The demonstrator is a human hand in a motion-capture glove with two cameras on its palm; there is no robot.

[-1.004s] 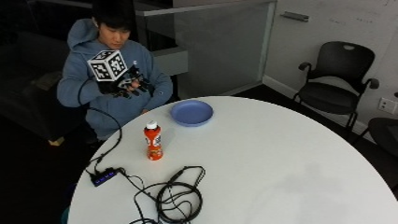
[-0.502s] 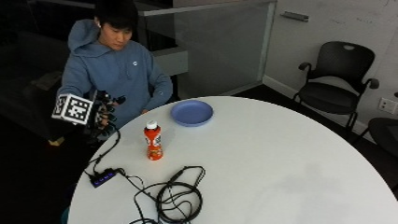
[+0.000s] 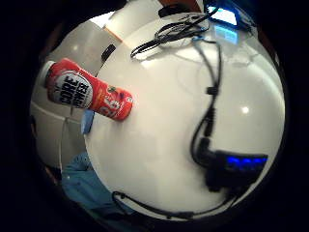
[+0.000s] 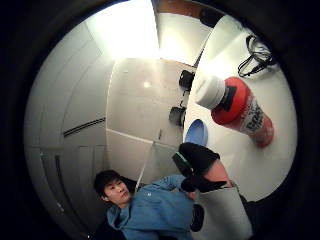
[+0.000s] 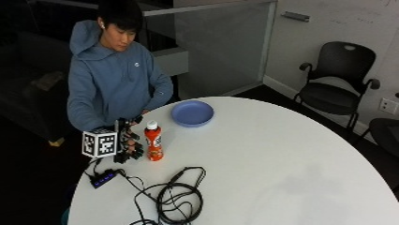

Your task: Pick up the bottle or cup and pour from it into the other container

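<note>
An orange-red bottle (image 5: 152,141) with a white cap stands upright on the round white table (image 5: 280,154), near its left edge. A blue bowl (image 5: 193,113) sits farther back, in front of the person. My gloved right hand (image 5: 129,139) is just left of the bottle, at its height, fingers spread toward it; I see no contact. Both palm views show the bottle (image 3: 89,95) (image 4: 240,110) close by but apart from the palm. The gloved thumb (image 4: 197,170) shows relaxed, with the bowl (image 4: 196,133) beyond it.
A black cable coil (image 5: 178,197) lies on the table in front of the bottle, and a small hub (image 5: 103,178) with a blue light sits at the table's edge below my hand. Black chairs (image 5: 340,79) stand off to the right.
My right hand came down from chest height to the left of the table, then moved right and lower to sit beside the bottle. Bottle and bowl have not moved.
</note>
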